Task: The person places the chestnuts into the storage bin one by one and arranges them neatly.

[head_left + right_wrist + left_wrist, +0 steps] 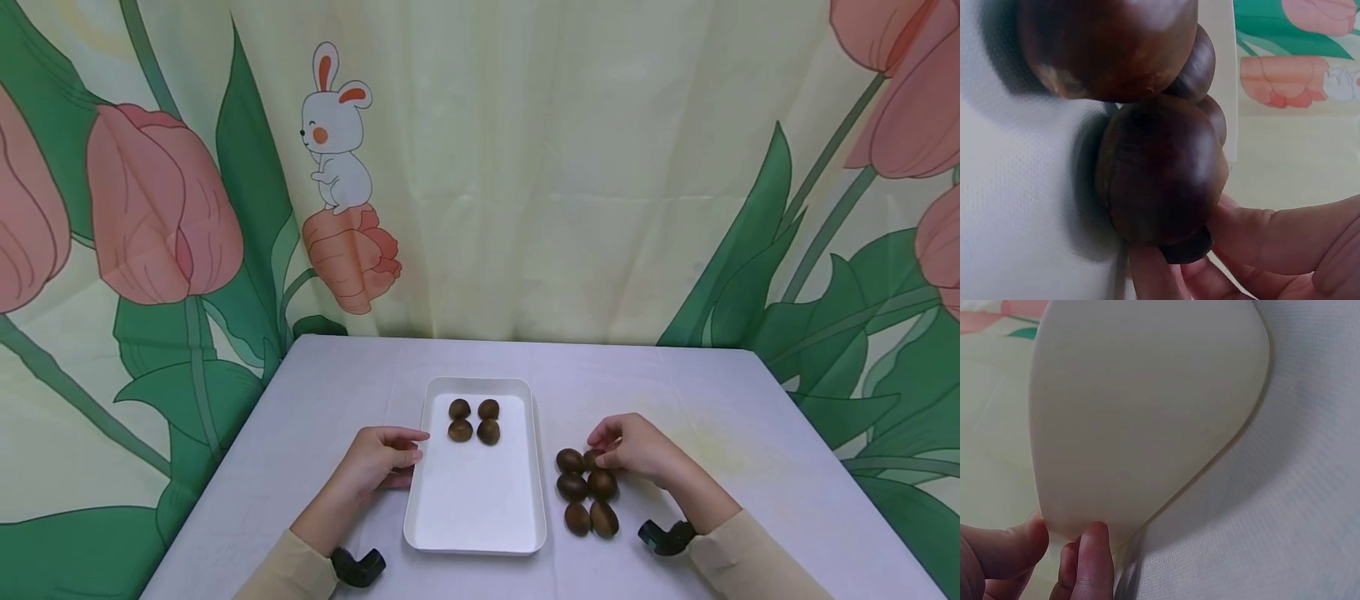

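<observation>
In the head view, my left hand [381, 457] holds the left rim of a white rectangular tray [472, 517]. Thumb and fingertips meet the tray's outer wall [1147, 425] in the left wrist view. Brown chestnuts [488, 432] sit in two rows of two at the tray's far end. On the right, my right hand [633, 446] pinches a chestnut [591, 458] at the far end of a group on the table. The right wrist view shows that chestnut [1188, 248] mostly hidden behind a nearer chestnut [1166, 169], between thumb and fingers.
Several chestnuts [572, 486] lie in two columns between the tray and my right hand. A white cloth covers the table [360, 362]. Behind it hangs a curtain [562, 167] printed with tulips and a rabbit. Black devices [358, 568] are strapped at both wrists.
</observation>
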Demonstrator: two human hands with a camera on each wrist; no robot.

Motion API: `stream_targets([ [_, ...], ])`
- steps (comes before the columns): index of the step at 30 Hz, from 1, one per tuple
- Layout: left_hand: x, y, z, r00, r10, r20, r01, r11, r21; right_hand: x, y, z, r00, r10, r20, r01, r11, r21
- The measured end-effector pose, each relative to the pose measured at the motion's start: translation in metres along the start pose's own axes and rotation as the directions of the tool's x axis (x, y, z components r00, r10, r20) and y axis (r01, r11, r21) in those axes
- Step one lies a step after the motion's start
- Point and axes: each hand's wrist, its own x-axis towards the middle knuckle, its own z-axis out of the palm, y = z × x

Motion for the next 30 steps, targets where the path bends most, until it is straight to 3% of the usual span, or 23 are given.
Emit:
stream_targets([
  [12,0.000,0.001,0.000,1.000,0.001,0.009,-0.001,1.000,0.002,0.003,-0.009,-0.008,0.999,0.038,-0.032,-0.038,0.999,-0.017],
  [30,-0.001,0.002,0.000,1.000,-0.009,0.004,0.009,1.000,0.001,0.003,-0.037,-0.004,0.999,-0.022,-0.028,0.022,1.000,0.004],
])
